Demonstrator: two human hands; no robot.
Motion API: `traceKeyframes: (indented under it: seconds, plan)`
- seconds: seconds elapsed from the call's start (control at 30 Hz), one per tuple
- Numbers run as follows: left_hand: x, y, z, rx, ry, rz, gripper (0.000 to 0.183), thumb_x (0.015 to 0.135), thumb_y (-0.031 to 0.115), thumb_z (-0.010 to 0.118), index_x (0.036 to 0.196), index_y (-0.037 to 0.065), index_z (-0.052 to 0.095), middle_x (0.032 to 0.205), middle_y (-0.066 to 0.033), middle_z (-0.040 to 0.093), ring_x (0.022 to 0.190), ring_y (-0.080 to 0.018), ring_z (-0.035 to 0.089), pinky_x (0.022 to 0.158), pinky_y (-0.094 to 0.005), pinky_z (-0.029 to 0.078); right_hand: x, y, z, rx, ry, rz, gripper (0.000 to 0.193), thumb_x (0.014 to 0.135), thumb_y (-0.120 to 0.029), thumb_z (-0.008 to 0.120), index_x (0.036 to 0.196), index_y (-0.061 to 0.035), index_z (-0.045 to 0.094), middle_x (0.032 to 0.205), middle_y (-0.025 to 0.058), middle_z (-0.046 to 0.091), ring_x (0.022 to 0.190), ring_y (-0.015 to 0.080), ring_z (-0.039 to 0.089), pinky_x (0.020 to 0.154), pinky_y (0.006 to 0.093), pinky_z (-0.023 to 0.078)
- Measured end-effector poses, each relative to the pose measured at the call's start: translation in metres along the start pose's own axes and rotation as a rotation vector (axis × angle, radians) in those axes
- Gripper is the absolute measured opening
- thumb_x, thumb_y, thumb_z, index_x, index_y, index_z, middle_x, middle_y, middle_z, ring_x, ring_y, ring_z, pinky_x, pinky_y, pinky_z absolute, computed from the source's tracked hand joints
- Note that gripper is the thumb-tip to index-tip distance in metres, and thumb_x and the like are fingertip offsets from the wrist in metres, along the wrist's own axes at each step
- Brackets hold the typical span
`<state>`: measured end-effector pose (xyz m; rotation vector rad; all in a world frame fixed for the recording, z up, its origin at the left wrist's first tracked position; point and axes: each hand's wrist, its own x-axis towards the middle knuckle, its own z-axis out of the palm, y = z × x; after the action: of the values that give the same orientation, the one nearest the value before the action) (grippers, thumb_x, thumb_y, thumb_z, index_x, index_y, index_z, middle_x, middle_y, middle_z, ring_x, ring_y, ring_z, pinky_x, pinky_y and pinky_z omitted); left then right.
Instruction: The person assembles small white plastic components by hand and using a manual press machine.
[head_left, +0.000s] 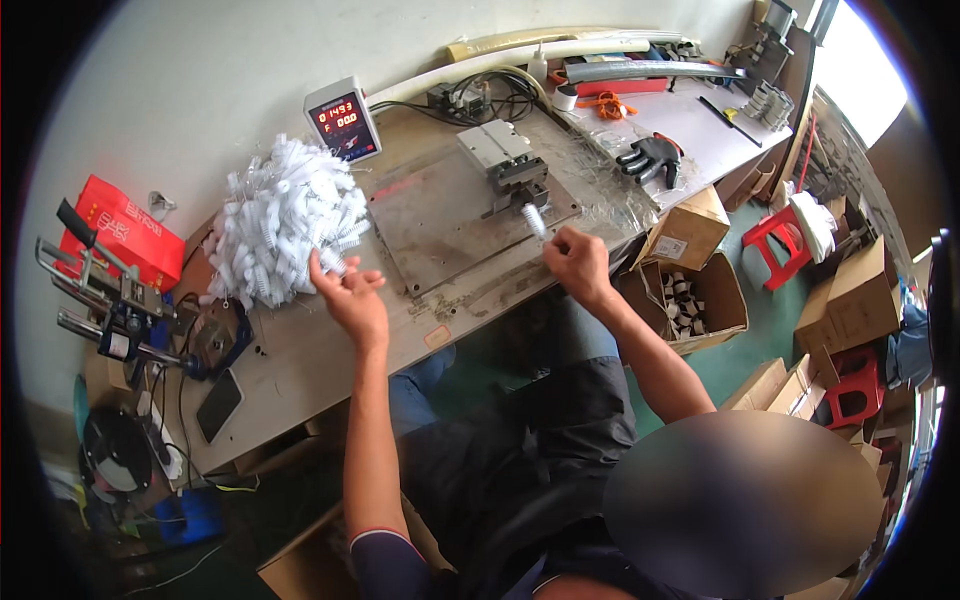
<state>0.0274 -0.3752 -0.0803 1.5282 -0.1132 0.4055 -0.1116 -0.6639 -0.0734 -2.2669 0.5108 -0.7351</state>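
My right hand [580, 264] is closed, its fingertips at the near end of a small white bristle brush [534, 220]. The brush's far end meets the metal head of a small bench machine [505, 158]. My left hand [356, 303] is open, palm partly upward and fingers apart, at the near right edge of a large heap of white bristle brushes [285, 225]. Its fingertips reach the brushes at the heap's edge, and whether it touches any of them is hard to tell. Thin wire ends stick out of the heap.
Behind the heap stands a counter box [342, 120] with red digits. A clamp fixture [125, 300] and a phone [220, 405] are at the left. Farther right lie a black-palmed glove [652, 160] and an open carton [690, 305] of small pale parts. Red stools [780, 250] stand on the floor.
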Motion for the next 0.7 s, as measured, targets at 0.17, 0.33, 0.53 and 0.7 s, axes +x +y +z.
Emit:
traceKeyframes:
  seconds: [0.17, 0.33, 0.53, 0.7]
  plan:
    - [-0.012, 0.011, 0.049, -0.123, -0.092, -0.059, 0.056, 0.102, -0.005, 0.041, 0.155, 0.01, 0.028, 0.111, -0.0142, 0.063, 0.073, -0.0153, 0.064, 0.064, -0.0296, 0.057, 0.016, 0.006, 0.008, -0.038, 0.005, -0.023, 0.017, 0.081, -0.02, 0.067, 0.077, -0.0041, 0.069, 0.073, 0.0189, 0.068, 0.071, 0.0388, 0.069, 0.068, 0.0454, 0.054]
    - [-0.01, 0.002, 0.065, 0.163, -0.167, 0.082, 0.054, 0.103, -0.005, 0.041, 0.154, 0.009, 0.03, 0.109, -0.0109, 0.064, 0.07, -0.0132, 0.061, 0.064, -0.0291, 0.053, 0.028, 0.0, 0.021, -0.054, 0.008, -0.001, 0.019, 0.079, -0.023, 0.066, 0.076, -0.0039, 0.069, 0.073, 0.019, 0.068, 0.073, 0.0392, 0.069, 0.069, 0.0458, 0.053]
    - [-0.007, -0.001, 0.062, 0.082, -0.155, 0.014, 0.052, 0.1, -0.003, 0.04, 0.15, 0.009, 0.035, 0.104, -0.0115, 0.065, 0.066, -0.0168, 0.06, 0.068, -0.0354, 0.051, 0.039, -0.004, 0.023, -0.052, -0.016, 0.103, 0.022, 0.076, -0.024, 0.067, 0.075, -0.0021, 0.068, 0.071, 0.0183, 0.067, 0.07, 0.0365, 0.068, 0.069, 0.0434, 0.053]
    - [-0.005, 0.0, 0.06, 0.129, -0.164, -0.008, 0.046, 0.102, 0.0, 0.043, 0.147, 0.007, 0.038, 0.104, -0.0092, 0.067, 0.065, -0.013, 0.058, 0.067, -0.0314, 0.051, 0.039, -0.005, 0.026, -0.014, -0.008, 0.126, 0.022, 0.076, -0.024, 0.067, 0.076, -0.0013, 0.069, 0.069, 0.0172, 0.067, 0.068, 0.0326, 0.068, 0.069, 0.0423, 0.053]
